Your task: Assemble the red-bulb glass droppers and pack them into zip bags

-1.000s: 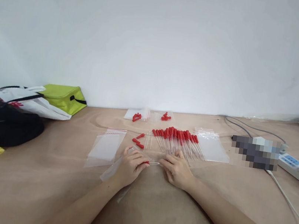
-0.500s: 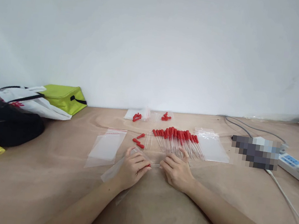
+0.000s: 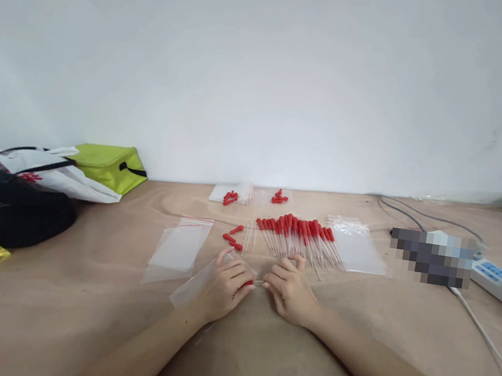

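Pinched in the fingers of my left hand (image 3: 227,286) is a red rubber bulb (image 3: 249,283). My right hand (image 3: 292,291) grips a thin glass dropper tube (image 3: 259,283), whose end meets the bulb; how far it sits inside is hidden by my fingers. Beyond my right hand lies a row of droppers (image 3: 294,229) with red bulbs on their tubes. Several loose red bulbs (image 3: 236,230) and a few bare glass tubes (image 3: 250,236) lie ahead of my left hand. Under that hand is a clear plastic bag (image 3: 186,291).
Clear zip bags (image 3: 176,249) lie at left and another bag (image 3: 358,248) at right. More bulbs (image 3: 230,197) and tubes sit near the wall. A black cap (image 3: 24,217) and green bag (image 3: 106,163) are far left; a power strip (image 3: 496,278) is right.
My right hand has shifted left toward my left hand, and less of the glass tube shows between them. One dropper in the row now sticks out nearer to me.
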Demonstrator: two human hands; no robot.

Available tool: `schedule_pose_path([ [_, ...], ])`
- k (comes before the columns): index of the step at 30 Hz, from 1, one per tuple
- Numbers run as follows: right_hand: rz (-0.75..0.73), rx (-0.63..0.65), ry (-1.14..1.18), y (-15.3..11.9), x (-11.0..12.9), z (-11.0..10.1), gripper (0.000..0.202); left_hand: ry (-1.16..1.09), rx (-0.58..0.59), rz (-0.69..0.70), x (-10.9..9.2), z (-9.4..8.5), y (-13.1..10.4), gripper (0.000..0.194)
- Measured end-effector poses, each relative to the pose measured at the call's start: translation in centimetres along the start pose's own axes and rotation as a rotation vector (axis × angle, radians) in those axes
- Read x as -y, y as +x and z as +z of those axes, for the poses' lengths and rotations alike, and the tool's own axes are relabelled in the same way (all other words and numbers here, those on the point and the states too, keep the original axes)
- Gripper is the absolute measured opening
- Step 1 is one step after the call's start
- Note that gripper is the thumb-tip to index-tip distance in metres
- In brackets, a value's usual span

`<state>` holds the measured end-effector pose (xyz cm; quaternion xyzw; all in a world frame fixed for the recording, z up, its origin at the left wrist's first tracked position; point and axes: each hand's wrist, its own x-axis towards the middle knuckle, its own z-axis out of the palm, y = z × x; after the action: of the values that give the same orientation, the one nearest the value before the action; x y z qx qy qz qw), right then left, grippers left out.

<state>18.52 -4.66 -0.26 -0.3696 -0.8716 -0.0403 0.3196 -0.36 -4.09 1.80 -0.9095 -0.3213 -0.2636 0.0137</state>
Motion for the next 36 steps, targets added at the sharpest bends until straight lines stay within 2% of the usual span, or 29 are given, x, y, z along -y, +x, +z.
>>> schedule_pose_path([
  [8, 0.028, -0.002, -0.026, 0.7, -0.3, -0.3, 0.015, -0.016, -0.04, -0.039, 0.5, -0.3, 0.5, 0.017],
  [13, -0.057, -0.065, -0.158, 1.0, -0.5, -0.8, 0.016, -0.127, -0.061, -0.149, 0.9, -0.4, 0.5, 0.014],
  [16, -0.134, -0.138, -0.248, 0.6, -0.3, -0.7, 0.022, -0.258, -0.018, -0.252, 0.8, -0.2, 0.4, 0.015],
  [19, -0.177, -0.181, -0.292, 0.2, -0.2, -0.5, 0.023, -0.301, 0.022, -0.277, 0.9, -0.1, 0.4, 0.017],
  [23, -0.015, -0.164, -0.221, 0.1, -0.6, -0.5, 0.016, -0.176, -0.065, -0.27, 1.9, -0.3, 0.2, 0.015],
  [27, 0.168, -0.109, -0.143, 0.4, -1.3, -0.8, 0.018, 0.009, -0.153, -0.372, 2.9, -0.5, -0.2, 0.014],
  [31, 0.446, -0.075, -0.166, 1.9, -1.9, -0.5, 0.022, 0.089, -0.097, -0.421, 3.3, 0.0, -0.5, 0.026],
  [36, 0.718, -0.025, -0.276, 5.1, -2.5, 1.0, 0.019, 0.032, -0.066, -0.396, 3.8, 0.7, -0.8, 0.026],
])
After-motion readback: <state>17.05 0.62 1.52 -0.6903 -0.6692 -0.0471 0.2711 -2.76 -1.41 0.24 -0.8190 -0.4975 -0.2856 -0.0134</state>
